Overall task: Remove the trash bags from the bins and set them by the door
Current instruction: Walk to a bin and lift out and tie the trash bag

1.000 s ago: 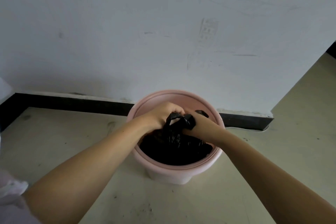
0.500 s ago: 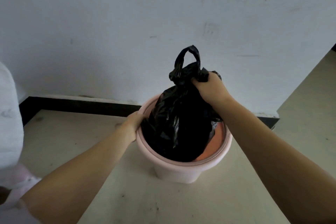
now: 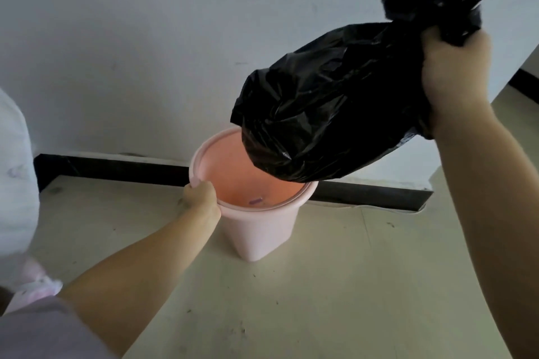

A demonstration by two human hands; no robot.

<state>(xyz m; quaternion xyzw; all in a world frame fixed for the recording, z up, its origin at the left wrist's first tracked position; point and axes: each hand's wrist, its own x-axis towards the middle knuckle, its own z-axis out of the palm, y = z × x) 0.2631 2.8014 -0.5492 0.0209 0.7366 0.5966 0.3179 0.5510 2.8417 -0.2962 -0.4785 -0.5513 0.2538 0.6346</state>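
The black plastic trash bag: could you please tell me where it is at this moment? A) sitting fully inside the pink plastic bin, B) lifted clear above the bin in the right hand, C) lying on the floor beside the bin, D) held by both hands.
B: the right hand grips the black plastic trash bag by its tied neck above the pink plastic bin, while the left hand holds the bin's rim.

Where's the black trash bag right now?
The black trash bag hangs upper right in the head view, gripped by the right hand, lifted above the pink bin.

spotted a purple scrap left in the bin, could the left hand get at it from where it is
Probably yes. The left hand grips the pink bin at its rim, the purple scrap lies on the bare bottom, and the black bag hangs lifted clear in the right hand.
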